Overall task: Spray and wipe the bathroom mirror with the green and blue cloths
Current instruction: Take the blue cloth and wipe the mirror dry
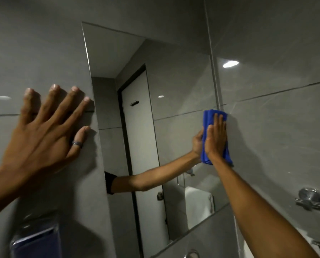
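The bathroom mirror (174, 81) hangs on the grey tiled wall and reflects a door and my arm. My right hand (216, 135) presses a folded blue cloth (208, 116) flat against the mirror's right edge, where the glass meets the corner of the wall. My left hand (43, 133), fingers spread and a ring on the thumb, lies flat on the grey tile just left of the mirror and holds nothing. No green cloth and no spray bottle are in view.
A chrome towel bar (312, 200) is fixed to the right wall, with a white towel (304, 239) below it. A shiny dispenser (36, 237) sits on the wall under my left arm. Another chrome fitting (191, 255) shows at the bottom.
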Available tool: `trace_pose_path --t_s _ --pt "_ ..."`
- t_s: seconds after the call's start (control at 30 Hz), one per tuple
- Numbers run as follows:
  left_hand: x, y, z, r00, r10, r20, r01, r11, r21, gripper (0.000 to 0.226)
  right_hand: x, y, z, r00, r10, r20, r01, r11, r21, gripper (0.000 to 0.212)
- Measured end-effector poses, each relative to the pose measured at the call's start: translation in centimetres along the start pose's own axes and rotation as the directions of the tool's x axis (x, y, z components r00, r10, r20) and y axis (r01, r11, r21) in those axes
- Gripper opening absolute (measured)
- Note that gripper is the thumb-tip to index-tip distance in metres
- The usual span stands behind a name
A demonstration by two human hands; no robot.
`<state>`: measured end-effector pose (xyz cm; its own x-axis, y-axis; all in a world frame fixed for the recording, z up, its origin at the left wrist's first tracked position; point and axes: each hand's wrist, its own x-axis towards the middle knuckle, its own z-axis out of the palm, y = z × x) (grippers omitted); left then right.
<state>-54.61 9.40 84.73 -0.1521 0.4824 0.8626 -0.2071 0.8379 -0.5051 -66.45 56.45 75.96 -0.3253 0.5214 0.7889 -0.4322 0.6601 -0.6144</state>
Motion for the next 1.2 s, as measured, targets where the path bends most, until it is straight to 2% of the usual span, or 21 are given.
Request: trace_pose_path --t_s 0.1,0.17,0.2,0.27,0.37,0.5,0.57,0.67,0.77,0.83,0.93,1.0,1.2 --pt "0.2 0.6 -2.3 1.0 0.021 0.006 -0.021 0.999 -0.042 0.08 0.3 0.4 -0.4 0.997 0.073 -0.02 -0.072 0.997 0.021 0.058" --pt "0.2 1.0 -3.7 1.0 0.014 0.02 -0.013 0.997 -0.072 0.078 -1.4 -1.6 0.3 0.998 0.053 -0.035 -0.052 0.998 0.02 0.06" --pt "0.2 1.2 -4.2 1.0 0.006 0.027 -0.004 0.997 -0.082 0.077 -3.0 -3.2 1.0 0.998 0.007 -0.062 -0.005 1.0 0.023 0.06" --pt "0.2 1.5 -4.9 0.999 -0.009 0.041 0.013 0.996 -0.092 0.076 -7.7 -7.3 2.9 0.975 -0.186 -0.125 0.182 0.982 -0.044 0.061" --pt "0.3 1.6 -5.6 0.997 -0.012 0.076 0.019 0.995 -0.097 0.076 -13.0 -14.2 4.8 0.891 -0.451 0.038 0.453 0.886 -0.096 0.064" --pt "0.5 1.9 -6.3 0.996 -0.03 0.082 0.04 0.992 -0.121 0.076 -12.6 -24.8 5.6 0.809 -0.579 0.099 0.572 0.815 0.091 0.059" --pt "0.5 1.9 -6.5 0.996 -0.037 0.085 0.047 0.992 -0.121 0.077 -10.2 -29.1 5.4 0.771 -0.629 0.099 0.62 0.777 0.105 0.058" --pt "0.4 1.8 -6.5 0.995 -0.04 0.092 0.051 0.99 -0.129 0.078 -4.7 -32.1 5.0 0.747 -0.657 0.106 0.649 0.754 0.098 0.057" --pt "0.3 1.9 -6.2 0.997 -0.036 0.068 0.044 0.991 -0.124 0.078 0.0 -31.8 4.8 0.763 -0.638 0.103 0.635 0.77 0.063 0.059" --pt "0.2 1.9 -6.1 0.998 -0.028 0.053 0.034 0.992 -0.119 0.079 2.8 -30.0 4.6 0.809 -0.581 0.085 0.584 0.812 -0.005 0.064" --pt "0.2 1.9 -5.9 0.998 -0.032 0.057 0.037 0.995 -0.091 0.079 7.0 -25.8 3.3 0.894 -0.443 0.07 0.444 0.896 -0.005 0.07" --pt "0.2 1.9 -5.8 0.998 -0.039 0.055 0.043 0.996 -0.078 0.078 9.7 -22.3 2.2 0.936 -0.347 0.063 0.345 0.938 0.041 0.066" --pt "0.1 2.0 -5.3 0.999 -0.027 0.047 0.03 0.998 -0.058 0.078 15.2 -12.0 0.1 0.996 -0.093 0.014 0.093 0.996 0.003 0.062"
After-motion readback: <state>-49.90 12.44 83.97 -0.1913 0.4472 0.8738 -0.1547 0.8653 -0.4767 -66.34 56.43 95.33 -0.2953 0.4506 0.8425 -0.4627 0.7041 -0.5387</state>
